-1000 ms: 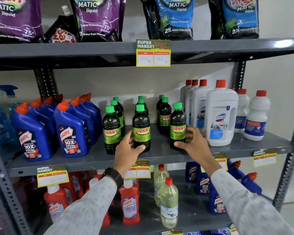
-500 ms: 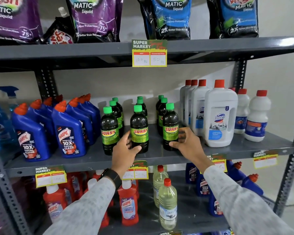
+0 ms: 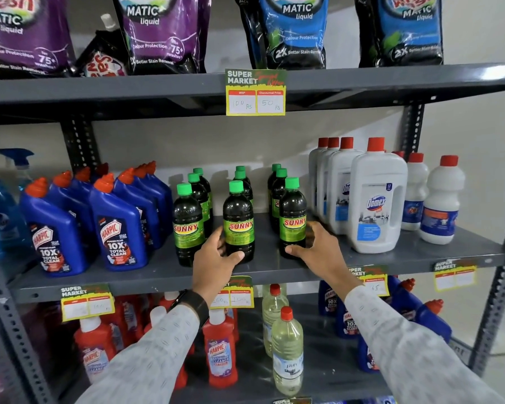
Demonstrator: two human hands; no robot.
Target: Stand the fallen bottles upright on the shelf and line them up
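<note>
Upright, dark green-capped bottles (image 3: 238, 225), both hands (image 3: 216, 258) seemingly clamped round two front ones.

right bottle (image 3: 292, 220) slid left, back | right hand (image 3: 318, 252) followed

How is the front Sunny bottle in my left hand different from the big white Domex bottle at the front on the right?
The Sunny bottle is dark with a green cap and a green label; the Domex bottle is white with a red cap and a blue-and-white label. The Sunny bottle is round, slimmer and shorter; the Domex bottle is broad and taller. The left hand grips the Sunny bottle; nothing touches the Domex bottle. Both stand upright on the middle shelf.
</note>
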